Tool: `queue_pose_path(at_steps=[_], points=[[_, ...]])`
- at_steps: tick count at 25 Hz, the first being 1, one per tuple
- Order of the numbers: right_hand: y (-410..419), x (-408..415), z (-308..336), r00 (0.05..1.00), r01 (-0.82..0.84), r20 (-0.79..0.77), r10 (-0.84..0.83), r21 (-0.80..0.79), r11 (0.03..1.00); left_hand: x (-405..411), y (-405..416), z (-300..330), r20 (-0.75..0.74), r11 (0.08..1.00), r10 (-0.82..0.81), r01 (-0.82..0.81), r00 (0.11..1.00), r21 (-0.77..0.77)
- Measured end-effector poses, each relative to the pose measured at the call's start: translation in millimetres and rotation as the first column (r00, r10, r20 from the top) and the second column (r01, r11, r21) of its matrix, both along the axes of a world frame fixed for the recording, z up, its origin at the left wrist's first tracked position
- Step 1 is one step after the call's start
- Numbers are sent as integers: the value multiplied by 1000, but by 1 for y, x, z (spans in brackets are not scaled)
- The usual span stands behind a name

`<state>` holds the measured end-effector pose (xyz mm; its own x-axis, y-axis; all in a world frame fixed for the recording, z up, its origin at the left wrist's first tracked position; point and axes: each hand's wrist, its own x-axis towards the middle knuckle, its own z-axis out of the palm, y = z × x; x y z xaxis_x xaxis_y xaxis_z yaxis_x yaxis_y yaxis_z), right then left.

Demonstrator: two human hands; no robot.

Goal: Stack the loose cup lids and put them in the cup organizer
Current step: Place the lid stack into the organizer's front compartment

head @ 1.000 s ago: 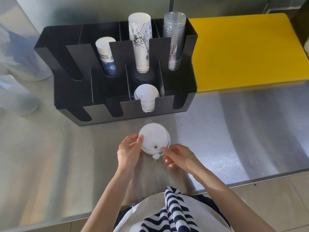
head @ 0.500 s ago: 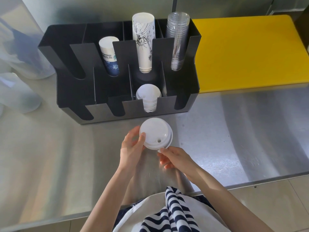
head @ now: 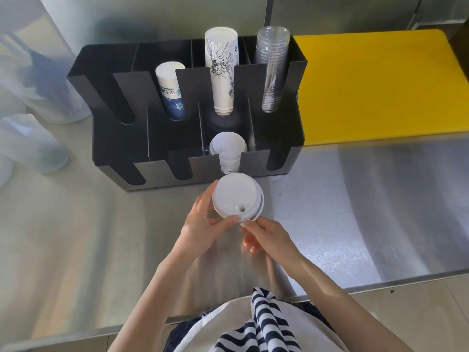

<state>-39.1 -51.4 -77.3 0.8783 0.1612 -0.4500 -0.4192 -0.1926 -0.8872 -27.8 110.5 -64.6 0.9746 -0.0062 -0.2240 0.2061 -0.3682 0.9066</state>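
Stack of white lids (head: 237,198): being gripped by left hand (head: 203,224) and right hand (head: 267,235), just near of black organizer (head: 279,138).

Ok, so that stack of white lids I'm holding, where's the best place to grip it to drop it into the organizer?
Grip the stack of white lids by its rim edges, from opposite sides, roughly as the left hand and right hand do now. The flat round top gives no purchase, but the stepped rims do, and pinching across them likely keeps the stack together going down into the black organizer.
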Motion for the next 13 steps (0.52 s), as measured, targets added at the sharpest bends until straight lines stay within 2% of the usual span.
queue_pose_path(at_steps=[4, 13], points=[[2, 12, 8, 998, -46, 51, 45, 10, 999, 11, 5, 6, 120, 988, -54, 35, 991, 154], [19, 57, 31, 989, -44, 140, 40, 26, 999, 49, 17, 43, 272, 976, -57, -3, 960, 217]])
